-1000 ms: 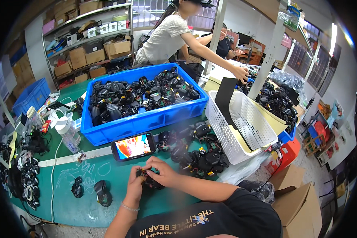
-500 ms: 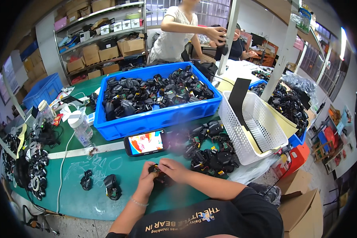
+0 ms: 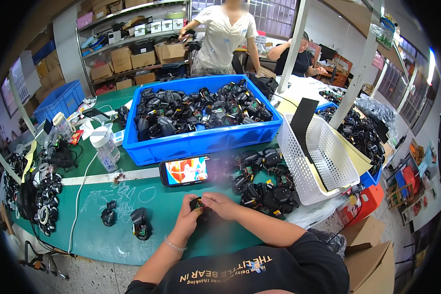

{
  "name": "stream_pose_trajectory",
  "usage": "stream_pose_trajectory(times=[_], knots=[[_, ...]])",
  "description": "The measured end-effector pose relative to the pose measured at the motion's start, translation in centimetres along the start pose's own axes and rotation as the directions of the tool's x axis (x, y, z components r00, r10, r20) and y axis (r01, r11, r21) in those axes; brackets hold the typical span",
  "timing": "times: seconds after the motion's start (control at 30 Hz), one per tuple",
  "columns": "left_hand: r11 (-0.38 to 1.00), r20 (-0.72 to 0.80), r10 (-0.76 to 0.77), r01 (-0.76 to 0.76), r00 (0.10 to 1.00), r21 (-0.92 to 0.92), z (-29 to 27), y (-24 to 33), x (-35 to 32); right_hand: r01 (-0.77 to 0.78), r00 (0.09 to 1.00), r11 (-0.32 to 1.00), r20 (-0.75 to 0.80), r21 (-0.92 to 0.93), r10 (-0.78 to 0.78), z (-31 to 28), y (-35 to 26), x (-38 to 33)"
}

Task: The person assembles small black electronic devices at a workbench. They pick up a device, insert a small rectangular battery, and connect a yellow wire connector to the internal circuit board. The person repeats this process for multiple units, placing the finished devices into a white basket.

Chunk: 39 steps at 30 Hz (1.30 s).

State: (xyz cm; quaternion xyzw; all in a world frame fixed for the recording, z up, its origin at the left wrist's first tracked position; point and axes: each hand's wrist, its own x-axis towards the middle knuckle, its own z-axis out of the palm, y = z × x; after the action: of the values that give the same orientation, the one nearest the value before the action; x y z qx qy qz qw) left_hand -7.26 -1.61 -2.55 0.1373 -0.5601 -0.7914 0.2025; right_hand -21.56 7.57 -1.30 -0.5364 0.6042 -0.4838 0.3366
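Close in front of my body, my left hand (image 3: 186,216) is closed around a small black plastic housing (image 3: 196,204) with a bit of circuit board and wires showing. The fingers of my right hand (image 3: 219,205) pinch at the same piece from the right. Part of it is hidden by my fingers. To the left on the green table lie two similar pieces: a black housing with exposed electronics (image 3: 141,224) and a smaller black part (image 3: 109,214). On the right, a heap of black housings with wires (image 3: 267,188) lies beside my right forearm.
Behind my hands stands a phone (image 3: 185,171) with a lit screen. Past it is a blue bin (image 3: 206,139) of black housings, with a white perforated basket (image 3: 301,176) at right and a clear bottle (image 3: 106,149) at left. Two people are across the table.
The person across the table has swung an arm from right to left, a black object in hand. My view has shifted slightly; my hands stay together on the housing.
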Motion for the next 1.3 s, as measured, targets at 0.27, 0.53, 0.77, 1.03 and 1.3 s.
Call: stream_pose_trajectory(times=[0.27, 0.53, 0.77, 1.03, 1.3], knots=[[1.0, -0.013, 0.006, -0.006, 1.0, 0.021, -0.1, -0.3, 0.1, 0.016, 1.0, 0.999, -0.012, 0.036, -0.016, 0.2, 0.4, 0.2], [1.0, -0.001, -0.016, 0.016, 1.0, 0.003, 0.0, 0.2, 0.0, 0.015, 1.0, 0.995, -0.012, 0.1, -0.014, 0.2, 0.3, 0.2], [0.999, -0.025, -0.015, 0.016, 1.0, 0.051, 0.0, -0.1, 0.3, -0.005, 1.0, 0.995, 0.005, 0.099, 0.005, -0.1, 0.1, 0.1], [0.999, -0.043, -0.038, 0.039, 0.998, 0.019, -0.3, -0.5, 0.3, -0.031, 0.999, 0.998, -0.019, 0.052, 0.032, 0.1, -0.6, 0.1], [0.998, -0.024, -0.051, 0.051, 0.998, 0.031, -0.3, -0.4, 0.3, -0.06, 0.998, 0.992, -0.013, 0.111, 0.062, 0.1, -0.7, 0.1]])
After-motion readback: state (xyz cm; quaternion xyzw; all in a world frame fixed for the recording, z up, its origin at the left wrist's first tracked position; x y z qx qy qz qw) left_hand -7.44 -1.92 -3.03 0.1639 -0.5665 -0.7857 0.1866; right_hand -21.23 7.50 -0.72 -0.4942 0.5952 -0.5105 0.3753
